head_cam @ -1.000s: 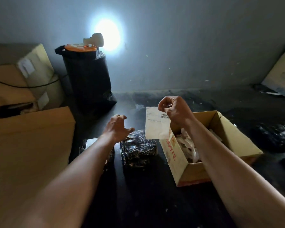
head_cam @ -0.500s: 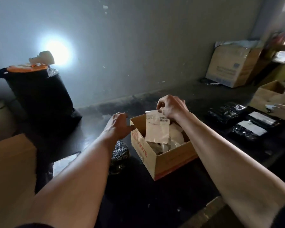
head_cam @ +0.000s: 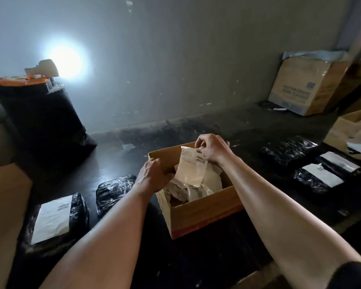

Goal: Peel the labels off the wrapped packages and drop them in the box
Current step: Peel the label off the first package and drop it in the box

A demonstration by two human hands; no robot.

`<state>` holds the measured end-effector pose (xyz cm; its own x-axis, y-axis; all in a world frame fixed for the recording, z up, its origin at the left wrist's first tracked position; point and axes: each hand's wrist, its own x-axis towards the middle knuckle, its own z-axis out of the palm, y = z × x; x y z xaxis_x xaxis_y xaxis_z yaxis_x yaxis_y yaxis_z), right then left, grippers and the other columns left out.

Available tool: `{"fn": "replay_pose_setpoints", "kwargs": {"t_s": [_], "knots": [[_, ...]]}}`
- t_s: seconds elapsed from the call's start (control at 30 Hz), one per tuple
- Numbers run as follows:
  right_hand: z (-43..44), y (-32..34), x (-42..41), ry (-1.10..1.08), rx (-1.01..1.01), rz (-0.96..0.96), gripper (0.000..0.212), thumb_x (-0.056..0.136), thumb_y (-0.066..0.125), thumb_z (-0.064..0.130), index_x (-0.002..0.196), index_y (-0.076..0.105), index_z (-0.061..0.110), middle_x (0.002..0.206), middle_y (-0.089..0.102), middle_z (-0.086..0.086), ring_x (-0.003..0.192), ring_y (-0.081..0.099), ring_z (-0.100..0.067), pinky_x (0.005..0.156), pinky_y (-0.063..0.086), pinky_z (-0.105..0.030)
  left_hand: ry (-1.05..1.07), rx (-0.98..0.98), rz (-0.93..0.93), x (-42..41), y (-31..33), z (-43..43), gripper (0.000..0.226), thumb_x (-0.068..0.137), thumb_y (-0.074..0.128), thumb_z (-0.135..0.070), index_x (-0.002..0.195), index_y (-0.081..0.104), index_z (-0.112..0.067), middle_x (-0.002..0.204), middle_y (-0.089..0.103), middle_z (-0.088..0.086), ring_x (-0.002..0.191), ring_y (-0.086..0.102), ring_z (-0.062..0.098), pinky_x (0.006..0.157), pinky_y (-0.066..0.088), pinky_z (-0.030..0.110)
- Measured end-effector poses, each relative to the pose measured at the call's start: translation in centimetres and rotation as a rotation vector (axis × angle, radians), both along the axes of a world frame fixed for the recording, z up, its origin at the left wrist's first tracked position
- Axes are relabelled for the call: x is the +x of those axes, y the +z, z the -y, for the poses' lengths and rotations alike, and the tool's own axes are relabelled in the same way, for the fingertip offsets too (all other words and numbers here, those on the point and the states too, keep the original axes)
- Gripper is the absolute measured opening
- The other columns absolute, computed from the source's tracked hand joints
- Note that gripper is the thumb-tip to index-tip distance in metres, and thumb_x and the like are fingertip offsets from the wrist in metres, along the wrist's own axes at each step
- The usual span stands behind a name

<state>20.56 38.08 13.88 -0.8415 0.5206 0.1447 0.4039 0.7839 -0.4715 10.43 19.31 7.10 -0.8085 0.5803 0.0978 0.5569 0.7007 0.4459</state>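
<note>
Far left, back of the desk: a tall black-wrapped drum, with lamp glare on the wall behind it. Near the left edge lay a labelled package, its white sheet not yet peeled. Just right of it lay a bare package, no label showing.

The left hand sat at the left wall of the box, fingers curled over the rim, apparently gripping it. The box stood open mid-desk, part filled with peeled labels. Over that heap hung the label, pinched at its upper edge by the right hand, thumb and fingertips closed on it. Its lower end was inside the box opening. Toward the right edge lay the right-side packages, at least two with labels on.

Judged step: the drop. An adhesive sheet would likely cling to the fingertips. Best to lower it well inside, clear of the cardboard walls. Then spread the fingers fully, brushing the sheet off against the heap if it stuck. A left-hand grip on the rim should stop the light box sliding.
</note>
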Motion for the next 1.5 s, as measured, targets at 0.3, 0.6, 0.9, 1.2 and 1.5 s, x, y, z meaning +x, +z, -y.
{"fn": "replay_pose_setpoints", "kwargs": {"t_s": [0.3, 0.6, 0.9, 1.2, 1.5], "knots": [[-3.8, -3.5, -2.3, 0.163, -0.019, 0.043, 0.018, 0.090, 0.071, 0.020, 0.080, 0.066, 0.034, 0.088, 0.068, 0.012, 0.101, 0.065, -0.019, 0.101, 0.046, -0.054, 0.352, 0.102, 0.207, 2.2, -5.2, -1.7, 0.071, 0.090, 0.066, -0.042, 0.150, 0.033, -0.024, 0.128, 0.050, 0.013, 0.117, 0.054, 0.034, 0.088, 0.043, 0.038], [-5.6, -5.4, -4.1, 0.263, 0.011, 0.152, 0.010, 0.090, 0.072, 0.025, 0.082, 0.072, 0.031, 0.109, 0.073, 0.004, 0.117, 0.060, -0.022, 0.108, 0.032, -0.054, 0.439, 0.267, 0.379, 2.7, -8.2, -2.2, 0.049, 0.097, 0.061, -0.030, 0.144, 0.049, -0.034, 0.124, 0.070, 0.005, 0.107, 0.065, 0.026, 0.081, 0.041, 0.024], [-5.6, -5.2, -5.0, 0.323, 0.067, 0.146, 0.006, 0.089, 0.074, 0.030, 0.083, 0.073, 0.029, 0.102, 0.073, 0.006, 0.110, 0.063, -0.021, 0.108, 0.035, -0.057, 0.478, 0.311, 0.421, 2.7, -8.7, -2.1, 0.072, 0.093, 0.064, -0.035, 0.156, 0.030, -0.039, 0.122, 0.071, 0.005, 0.109, 0.066, 0.023, 0.099, 0.051, 0.034], [-5.7, -5.0, -4.4, 0.349, 0.127, 0.113, 0.012, 0.083, 0.080, 0.037, 0.081, 0.071, 0.029, 0.099, 0.074, 0.006, 0.102, 0.066, -0.019, 0.101, 0.047, -0.048, 0.472, 0.311, 0.384, 3.2, -8.3, -2.3, 0.068, 0.098, 0.062, -0.029, 0.157, 0.029, -0.036, 0.133, 0.065, 0.007, 0.114, 0.062, 0.022, 0.090, 0.042, 0.022], [-6.0, -4.9, -3.9, 0.350, 0.139, 0.134, 0.023, 0.080, 0.084, 0.032, 0.082, 0.063, 0.024, 0.088, 0.069, 0.004, 0.082, 0.065, -0.016, 0.076, 0.055, -0.033, 0.470, 0.289, 0.358, 3.1, -8.5, -2.4, 0.064, 0.098, 0.061, -0.031, 0.155, 0.033, -0.037, 0.137, 0.063, 0.009, 0.124, 0.060, 0.025, 0.095, 0.044, 0.026]]}}
